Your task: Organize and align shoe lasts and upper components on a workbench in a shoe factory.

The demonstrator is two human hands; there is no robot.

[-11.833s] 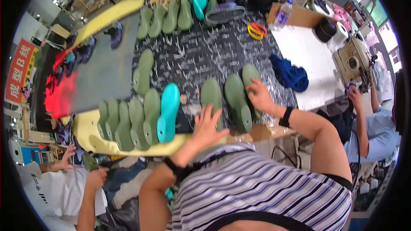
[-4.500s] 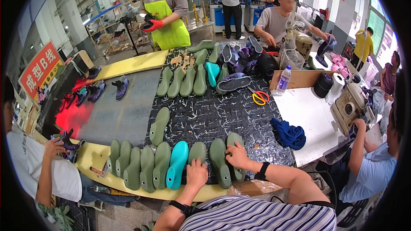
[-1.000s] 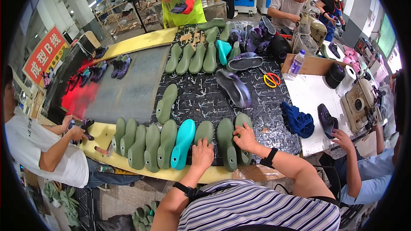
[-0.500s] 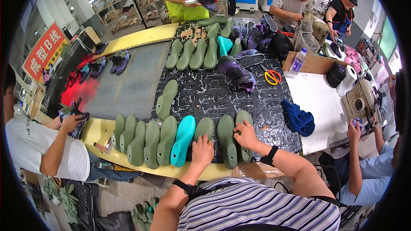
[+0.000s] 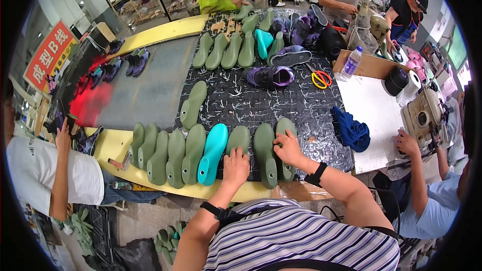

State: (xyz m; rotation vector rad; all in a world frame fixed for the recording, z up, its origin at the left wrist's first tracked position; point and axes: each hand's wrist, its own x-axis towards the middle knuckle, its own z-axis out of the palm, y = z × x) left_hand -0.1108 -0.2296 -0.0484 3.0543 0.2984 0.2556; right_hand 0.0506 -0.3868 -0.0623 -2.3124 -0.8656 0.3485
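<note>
A row of shoe lasts lies along the near table edge, mostly green with a turquoise last among them. My left hand rests over the near end of a green shoe last, fingers bent round it. My right hand grips another green shoe last at the row's right end, thumb and fingers curled at its sides. Between the hands lies a separate green last, with a hole in its near end. Beyond the row, a single green last lies apart.
Farther back are several green lasts, purple shoes, and scissors. A blue cloth lies at right, near a bottle and a sewing machine. Co-workers stand or sit left, right and beyond the table.
Both my hands keep their places on the lasts. The purple shoe at the back has turned and settled on the table. Co-workers' arms have moved, and the view has shifted slightly.
</note>
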